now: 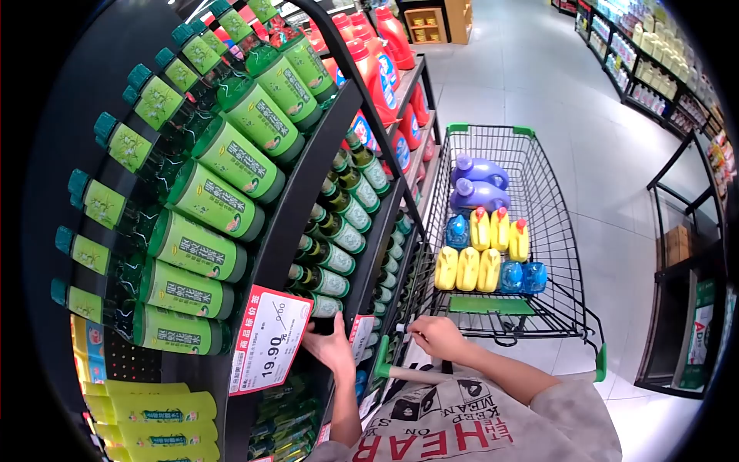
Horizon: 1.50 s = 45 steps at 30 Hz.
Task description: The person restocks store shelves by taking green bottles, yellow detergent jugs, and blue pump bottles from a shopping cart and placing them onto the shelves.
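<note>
My left hand [332, 350] reaches into the second shelf level, beside the large price tag [271, 339] reading 19.90. Its thumb stands apart from the fingers, whose tips are partly hidden by the tag. Just above it lies the nearest small green bottle [326, 306] with a pale label. My right hand [437, 337] is closed above the shopping cart's handle [419, 376]. A small white tip [400, 327] shows at its fingers; what it belongs to is hidden.
The shopping cart [566, 231] holds yellow bottles [467, 268], purple jugs [481, 195] and blue bottles [523, 277]. Large green bottles [219, 200] line the upper shelf at left. Red detergent bottles [373, 77] stand farther along. A black rack [677, 285] stands at right.
</note>
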Each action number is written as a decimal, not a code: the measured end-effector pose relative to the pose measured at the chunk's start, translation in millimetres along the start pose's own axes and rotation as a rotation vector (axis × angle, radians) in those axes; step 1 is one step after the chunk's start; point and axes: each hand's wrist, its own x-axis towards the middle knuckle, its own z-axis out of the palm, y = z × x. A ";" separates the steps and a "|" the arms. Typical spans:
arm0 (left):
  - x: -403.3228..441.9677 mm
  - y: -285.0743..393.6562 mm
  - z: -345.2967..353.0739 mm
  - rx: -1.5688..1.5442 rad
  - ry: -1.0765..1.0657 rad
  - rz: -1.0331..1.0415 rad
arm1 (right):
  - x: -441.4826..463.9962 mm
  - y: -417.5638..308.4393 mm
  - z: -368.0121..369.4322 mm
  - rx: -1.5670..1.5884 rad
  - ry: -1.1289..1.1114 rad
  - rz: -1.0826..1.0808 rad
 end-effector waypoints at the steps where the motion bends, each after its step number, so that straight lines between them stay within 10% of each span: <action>1: -4.9 6.2 -5.6 0.030 0.048 0.046 | -0.6 0.8 0.0 0.021 0.005 -0.008; 5: -38.4 15.9 -14.7 -0.233 -0.044 0.206 | -2.7 -1.2 -20.4 0.139 0.056 0.045; 9: -79.3 20.2 -12.9 -0.318 -0.688 0.361 | -29.8 1.6 -66.0 -0.165 0.093 0.222; 10: -74.5 20.9 -13.2 -0.150 -0.664 0.758 | -42.0 3.1 -73.8 -0.166 0.099 0.312; 16: -74.9 17.8 -13.9 -0.133 -0.712 0.758 | -91.7 -12.0 -71.4 -0.522 0.174 0.629; 23: -99.3 2.9 -33.2 -0.126 -0.664 0.853 | -113.2 -2.4 -57.6 -0.349 0.458 0.465; 45: -180.5 -39.4 -111.4 -0.146 -0.449 0.894 | -190.2 -25.1 -25.1 -0.518 0.369 0.389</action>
